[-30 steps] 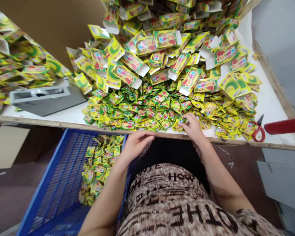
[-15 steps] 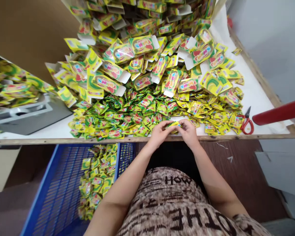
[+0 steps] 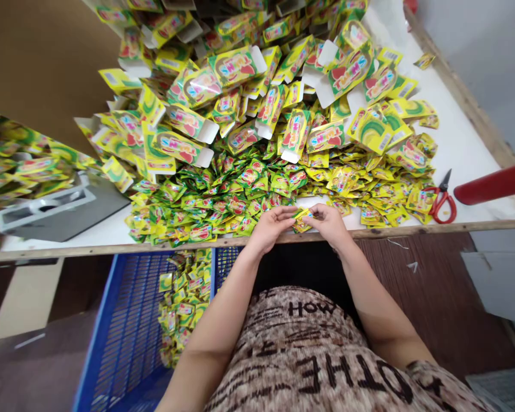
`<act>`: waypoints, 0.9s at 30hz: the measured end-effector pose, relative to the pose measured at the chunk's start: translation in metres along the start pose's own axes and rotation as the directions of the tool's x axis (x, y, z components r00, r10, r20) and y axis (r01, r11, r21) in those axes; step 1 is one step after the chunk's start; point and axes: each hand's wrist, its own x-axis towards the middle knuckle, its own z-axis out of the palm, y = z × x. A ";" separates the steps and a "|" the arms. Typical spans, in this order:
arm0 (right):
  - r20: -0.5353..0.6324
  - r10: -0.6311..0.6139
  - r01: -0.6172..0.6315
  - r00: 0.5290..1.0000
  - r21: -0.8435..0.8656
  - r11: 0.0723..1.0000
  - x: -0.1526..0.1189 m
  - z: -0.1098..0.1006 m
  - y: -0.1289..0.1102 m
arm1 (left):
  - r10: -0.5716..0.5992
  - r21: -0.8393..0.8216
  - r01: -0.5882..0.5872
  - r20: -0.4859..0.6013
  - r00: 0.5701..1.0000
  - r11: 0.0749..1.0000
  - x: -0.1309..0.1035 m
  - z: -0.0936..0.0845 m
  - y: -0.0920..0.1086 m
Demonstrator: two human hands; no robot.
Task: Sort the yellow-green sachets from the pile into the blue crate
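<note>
Bright, even light on desk (image 3: 457, 129); dim beneath. Slight glare on box (image 3: 202, 87). Held packet (image 3: 302, 221) soft, print unreadable. Edges stretched, blurred.

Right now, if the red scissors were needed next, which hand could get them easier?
Probably the right hand: it is nearer the red scissors, which lie on its side. The left hand is farther away. Both are busy at a small yellow packet, so the right would likely let go first.

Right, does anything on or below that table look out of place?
Two small things: a lone yellow packet lies by the wooden edging on the right, apart from the pile, and a white scrap sits on the floor, like stray litter.
</note>
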 end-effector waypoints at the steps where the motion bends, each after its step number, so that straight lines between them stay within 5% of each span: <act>1: 0.018 0.004 -0.004 1.000 -0.006 1.000 0.001 0.000 0.000 | 0.006 0.010 -0.006 -0.010 1.000 1.000 -0.001 0.000 0.000; 6: 0.036 -0.051 0.057 0.998 -0.179 0.982 0.001 0.004 0.001 | 0.157 0.095 -0.143 -0.167 0.973 0.985 -0.002 0.003 -0.007; 13: -0.110 -0.233 0.201 0.966 -0.243 0.949 -0.015 0.011 -0.007 | 0.188 0.190 -0.166 -0.107 0.976 0.968 0.000 0.008 -0.014; 17: 0.025 -0.190 0.190 0.982 -0.246 0.950 -0.015 0.002 -0.009 | 0.353 0.339 -0.315 -0.055 0.934 0.886 -0.002 0.018 -0.018; 20: -0.037 -0.182 0.167 0.983 -0.261 0.951 -0.011 -0.009 -0.008 | 0.435 0.488 -0.392 0.028 0.900 0.780 0.001 0.023 0.000; 22: -0.147 -0.230 0.183 0.962 -0.281 0.942 -0.011 -0.017 -0.007 | 0.492 0.528 -0.414 -0.009 0.870 0.742 0.012 0.026 0.024; 24: -0.199 -0.284 0.211 0.938 -0.323 0.923 -0.013 -0.023 -0.005 | 0.505 0.455 -0.405 -0.122 0.854 0.794 0.032 0.029 0.052; 27: -0.170 -0.307 0.227 0.936 -0.375 0.899 -0.015 -0.028 -0.002 | 0.324 0.190 -0.289 -0.188 0.927 0.938 0.075 0.038 0.084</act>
